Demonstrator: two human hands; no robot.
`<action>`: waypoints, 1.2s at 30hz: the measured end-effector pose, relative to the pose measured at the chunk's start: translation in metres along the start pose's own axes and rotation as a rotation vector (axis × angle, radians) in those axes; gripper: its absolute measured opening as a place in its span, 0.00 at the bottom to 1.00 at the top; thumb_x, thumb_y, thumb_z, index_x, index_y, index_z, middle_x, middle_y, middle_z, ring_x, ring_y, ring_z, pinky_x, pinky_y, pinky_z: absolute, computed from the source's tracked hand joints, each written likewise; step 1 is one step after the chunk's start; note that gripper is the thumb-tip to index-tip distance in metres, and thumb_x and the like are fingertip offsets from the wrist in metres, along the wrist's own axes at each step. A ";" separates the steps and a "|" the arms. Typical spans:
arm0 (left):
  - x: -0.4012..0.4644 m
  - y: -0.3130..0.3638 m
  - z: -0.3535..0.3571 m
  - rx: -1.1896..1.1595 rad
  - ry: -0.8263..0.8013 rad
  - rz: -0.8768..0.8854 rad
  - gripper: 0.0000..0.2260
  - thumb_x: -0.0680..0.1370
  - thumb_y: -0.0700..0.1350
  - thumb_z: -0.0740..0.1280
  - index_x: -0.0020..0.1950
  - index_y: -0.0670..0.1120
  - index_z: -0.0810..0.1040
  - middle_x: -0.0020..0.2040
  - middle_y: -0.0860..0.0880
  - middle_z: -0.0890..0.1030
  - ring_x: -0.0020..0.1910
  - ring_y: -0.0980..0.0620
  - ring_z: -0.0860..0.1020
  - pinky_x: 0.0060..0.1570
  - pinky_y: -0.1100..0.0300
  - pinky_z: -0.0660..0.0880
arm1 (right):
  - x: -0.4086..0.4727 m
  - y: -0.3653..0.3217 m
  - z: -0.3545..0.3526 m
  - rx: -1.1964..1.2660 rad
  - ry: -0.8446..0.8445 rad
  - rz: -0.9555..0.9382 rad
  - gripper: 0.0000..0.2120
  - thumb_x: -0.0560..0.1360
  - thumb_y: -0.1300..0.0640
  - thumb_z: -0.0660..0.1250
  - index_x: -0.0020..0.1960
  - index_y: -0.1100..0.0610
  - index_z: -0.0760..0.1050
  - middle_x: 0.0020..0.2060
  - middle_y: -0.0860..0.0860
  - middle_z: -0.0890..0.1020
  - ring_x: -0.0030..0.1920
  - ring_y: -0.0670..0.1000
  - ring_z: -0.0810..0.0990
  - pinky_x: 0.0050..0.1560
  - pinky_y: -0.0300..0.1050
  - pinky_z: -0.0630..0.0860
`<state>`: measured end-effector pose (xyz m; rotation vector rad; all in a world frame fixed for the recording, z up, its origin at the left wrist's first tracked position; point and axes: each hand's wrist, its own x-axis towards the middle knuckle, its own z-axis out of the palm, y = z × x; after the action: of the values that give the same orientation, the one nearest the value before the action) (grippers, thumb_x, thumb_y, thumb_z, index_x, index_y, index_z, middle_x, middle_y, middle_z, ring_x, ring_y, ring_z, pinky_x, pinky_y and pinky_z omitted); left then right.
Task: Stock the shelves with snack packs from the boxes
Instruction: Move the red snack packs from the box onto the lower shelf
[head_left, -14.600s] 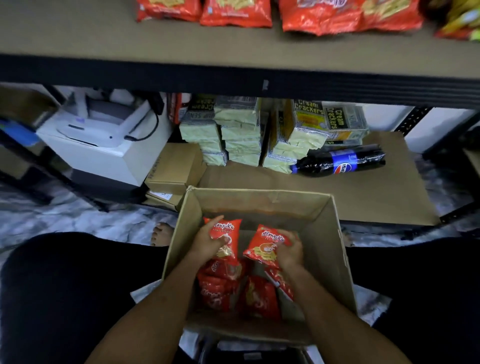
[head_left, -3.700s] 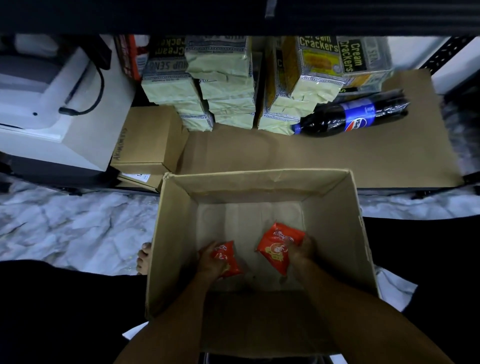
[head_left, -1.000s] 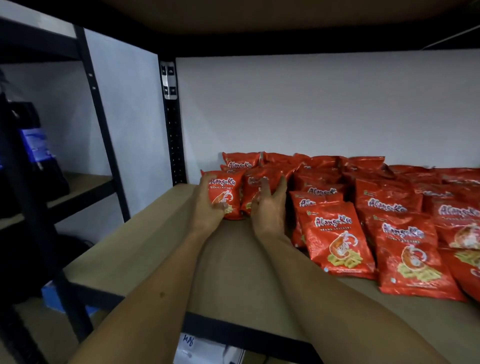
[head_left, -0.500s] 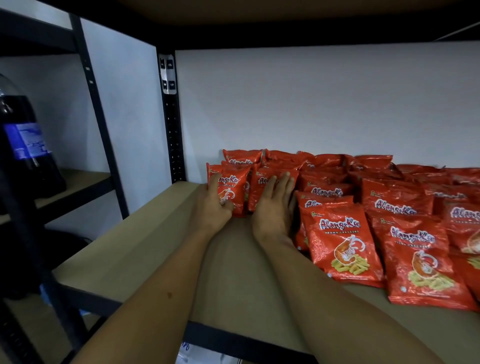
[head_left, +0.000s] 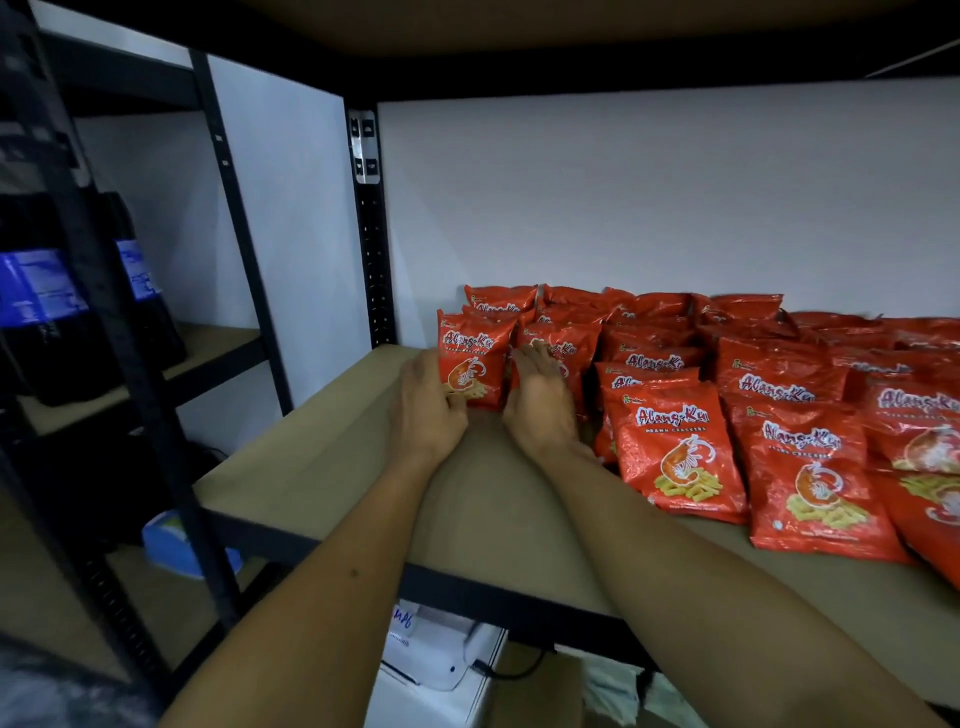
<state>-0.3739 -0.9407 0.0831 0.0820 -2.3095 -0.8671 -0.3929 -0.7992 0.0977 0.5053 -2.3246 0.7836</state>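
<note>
While the shelf already carries a broad red spread of snack packs along its back and right, the step in hand looks like seating the newest pack upright at the left end. The left hand pinches its lower edge; the right hand rests flat-fingered against the neighbouring pack. Best to square both against the row behind before letting go, or they may topple forward.

Both arms outstretched, left hand fingers seemingly curled, right hand flat, fingers straight
</note>
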 end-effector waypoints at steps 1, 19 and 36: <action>-0.007 -0.001 -0.004 0.025 -0.012 0.001 0.21 0.72 0.39 0.65 0.65 0.44 0.70 0.58 0.41 0.73 0.55 0.40 0.75 0.53 0.50 0.74 | -0.004 -0.004 0.001 0.007 -0.029 -0.012 0.24 0.70 0.71 0.62 0.67 0.68 0.71 0.65 0.63 0.75 0.69 0.61 0.70 0.72 0.53 0.64; -0.116 0.022 -0.087 0.489 -0.218 -0.096 0.16 0.78 0.49 0.56 0.61 0.50 0.79 0.58 0.44 0.80 0.57 0.42 0.76 0.58 0.51 0.69 | -0.113 -0.052 -0.094 -0.017 -0.551 -0.057 0.14 0.77 0.59 0.60 0.59 0.56 0.80 0.55 0.56 0.83 0.55 0.58 0.80 0.57 0.48 0.76; -0.300 0.083 -0.057 0.199 -0.370 -0.151 0.36 0.78 0.43 0.64 0.80 0.44 0.46 0.79 0.42 0.47 0.73 0.39 0.62 0.62 0.47 0.70 | -0.306 0.047 -0.229 -0.038 -0.220 -0.090 0.25 0.75 0.66 0.62 0.72 0.59 0.69 0.72 0.56 0.70 0.74 0.56 0.65 0.72 0.52 0.66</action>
<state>-0.0920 -0.8257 -0.0029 0.1982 -2.7629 -0.7738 -0.0936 -0.5705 0.0185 0.7053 -2.4923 0.6688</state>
